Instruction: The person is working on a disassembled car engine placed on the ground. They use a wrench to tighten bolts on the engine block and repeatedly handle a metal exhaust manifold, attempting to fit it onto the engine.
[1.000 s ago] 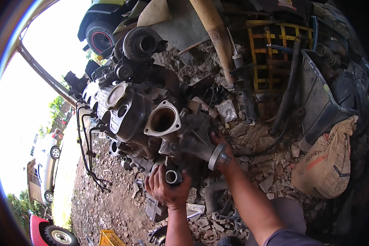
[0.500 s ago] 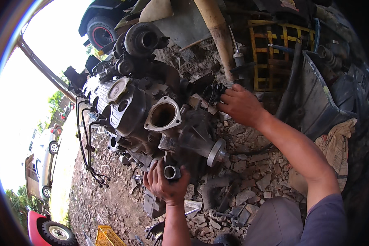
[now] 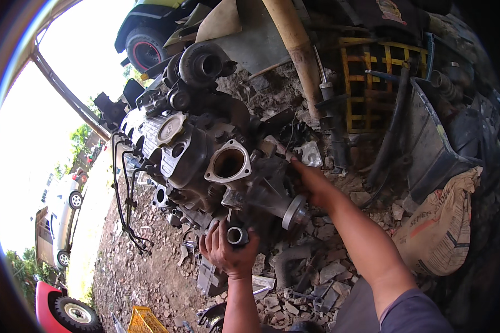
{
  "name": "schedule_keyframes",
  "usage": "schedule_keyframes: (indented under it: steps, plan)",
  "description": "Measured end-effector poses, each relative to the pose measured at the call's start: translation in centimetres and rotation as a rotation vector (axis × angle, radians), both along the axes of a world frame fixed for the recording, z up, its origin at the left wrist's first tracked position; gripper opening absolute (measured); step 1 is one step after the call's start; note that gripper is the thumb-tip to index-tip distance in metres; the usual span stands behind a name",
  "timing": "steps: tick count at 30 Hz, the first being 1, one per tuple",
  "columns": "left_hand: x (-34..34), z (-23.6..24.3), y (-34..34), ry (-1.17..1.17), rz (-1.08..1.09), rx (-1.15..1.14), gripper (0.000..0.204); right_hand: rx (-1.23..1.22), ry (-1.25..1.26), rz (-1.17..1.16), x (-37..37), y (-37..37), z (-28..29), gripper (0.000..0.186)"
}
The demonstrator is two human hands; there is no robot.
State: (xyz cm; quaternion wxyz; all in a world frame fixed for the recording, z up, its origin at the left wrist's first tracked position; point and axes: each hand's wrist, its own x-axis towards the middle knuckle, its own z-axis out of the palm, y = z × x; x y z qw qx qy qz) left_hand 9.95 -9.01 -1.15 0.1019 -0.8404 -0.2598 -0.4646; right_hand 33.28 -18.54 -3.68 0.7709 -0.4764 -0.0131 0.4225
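Note:
A greasy engine block [image 3: 191,161] lies tilted on rubble in front of me, with a three-bolt opening [image 3: 228,161] facing up. At its near end my left hand [image 3: 231,258] is closed round a short metal pipe outlet [image 3: 237,236], thumb on one side and fingers on the other. My right hand [image 3: 315,186] reaches to the engine's right side, just beyond a round metal hub [image 3: 295,212]. Most of its fingers are hidden behind the engine, and I see nothing held in them. A turbocharger [image 3: 206,64] sits at the engine's far end.
A bamboo pole [image 3: 294,53] stands behind the engine. To the right are a yellow crate [image 3: 356,89], a dark bin [image 3: 444,127] and a brown paper sack [image 3: 439,227]. Bent black metal pipes [image 3: 129,205] stick out at left. A curved hose [image 3: 286,266] lies on the rubble.
My right hand has moved from dark parts beyond the engine back toward me, against the engine's right side. My left hand stays on the pipe outlet. The view has shifted slightly.

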Motion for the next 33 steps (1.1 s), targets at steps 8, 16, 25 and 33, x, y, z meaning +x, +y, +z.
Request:
schedule_keyframes:
  steps: [8,16,25,33]
  plan:
    - [-0.2,0.6,0.0,-0.016,-0.006,-0.02,0.06,0.046,-0.093,0.015,0.2,0.7,0.5,0.025]
    - [-0.1,0.6,-0.2,-0.029,-0.023,-0.021,0.059,0.085,0.026,0.072,0.4,-0.2,-0.5,0.024]
    - [-0.1,0.7,-0.3,-0.033,-0.029,-0.041,0.059,-0.039,-0.274,-0.039,-0.4,0.3,0.2,0.025]
    - [0.3,2.6,-1.6,0.076,-0.012,-0.035,0.061,-0.051,-0.462,-0.185,-2.2,-0.7,-5.7,0.043]
